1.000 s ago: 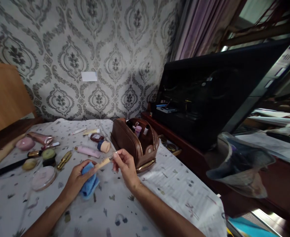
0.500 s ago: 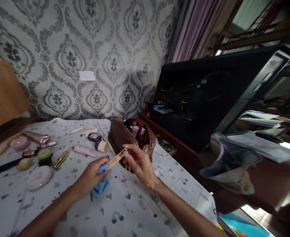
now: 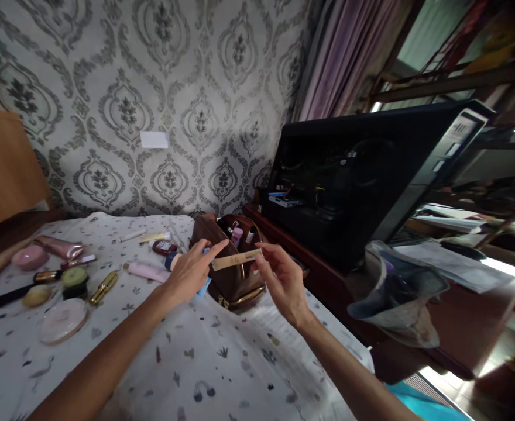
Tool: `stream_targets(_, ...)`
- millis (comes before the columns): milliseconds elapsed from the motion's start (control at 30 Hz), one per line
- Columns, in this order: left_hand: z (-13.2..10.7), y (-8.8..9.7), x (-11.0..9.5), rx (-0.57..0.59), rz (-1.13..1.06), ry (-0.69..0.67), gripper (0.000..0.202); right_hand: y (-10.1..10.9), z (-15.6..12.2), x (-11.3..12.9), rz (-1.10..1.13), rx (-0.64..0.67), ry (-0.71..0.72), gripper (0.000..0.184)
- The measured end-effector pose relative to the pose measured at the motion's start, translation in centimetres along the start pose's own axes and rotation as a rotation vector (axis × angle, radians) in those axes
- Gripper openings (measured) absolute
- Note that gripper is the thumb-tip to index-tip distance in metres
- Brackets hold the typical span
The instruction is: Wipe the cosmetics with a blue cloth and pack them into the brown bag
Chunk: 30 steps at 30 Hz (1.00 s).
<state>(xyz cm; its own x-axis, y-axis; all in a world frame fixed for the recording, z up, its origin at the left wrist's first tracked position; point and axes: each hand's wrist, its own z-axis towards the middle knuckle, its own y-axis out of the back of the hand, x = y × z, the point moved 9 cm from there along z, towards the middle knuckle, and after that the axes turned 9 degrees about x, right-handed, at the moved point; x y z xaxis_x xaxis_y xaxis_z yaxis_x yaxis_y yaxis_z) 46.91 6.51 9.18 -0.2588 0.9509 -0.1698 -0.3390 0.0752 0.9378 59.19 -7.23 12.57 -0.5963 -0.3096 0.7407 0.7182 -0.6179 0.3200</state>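
step: apparently wiping slim beige tube (image 3: 235, 259), held before brown leather bag (image 3: 230, 286) | right hand (image 3: 284, 285): fingers pinching tube end | left hand (image 3: 188, 272): fingers around soft blue cloth (image 3: 203, 288) | next: likely needs steady pinch

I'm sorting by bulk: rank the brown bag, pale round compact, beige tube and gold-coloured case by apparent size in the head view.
1. Brown bag
2. Pale round compact
3. Beige tube and gold-coloured case: unranked; they look close in size, and the tube is partly covered.

Forearms (image 3: 117, 345) outstretched, left hand (image 3: 189, 272) palm down, right hand (image 3: 286, 283) in a thumb-and-finger pinch.
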Motion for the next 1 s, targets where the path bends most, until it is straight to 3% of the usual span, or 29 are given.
stream_targets(167,-0.1,0.0,-0.3,-0.013,0.039,0.022,0.072,1.8,0.3,1.1,0.008,-0.092,0.054,0.03)
stream_targets(333,-1.0,0.2,-0.2,-0.063,-0.01,0.022,0.066,5.2,1.0,2.1,0.027,-0.295,0.078,0.034)
stream_targets(433,-1.0,0.1,0.0,-0.101,-0.037,0.035,0.063,6.1,2.0,1.9,-0.087,-0.286,0.1,0.036)
stream_targets(633,-1.0,-0.2,0.2,-0.137,-0.053,0.103,0.068,5.3,3.1,0.4,-0.39,-0.168,0.13,0.029)
stream_targets(833,-1.4,-0.5,0.5,-0.117,-0.094,0.147,0.072,4.2,3.3,1.3,-0.66,-0.113,0.254,0.026)
stream_targets(1000,-1.6,-0.5,0.4,-0.139,-0.122,0.112,0.071,2.8,3.9,1.2,-0.892,-0.039,0.256,0.03)
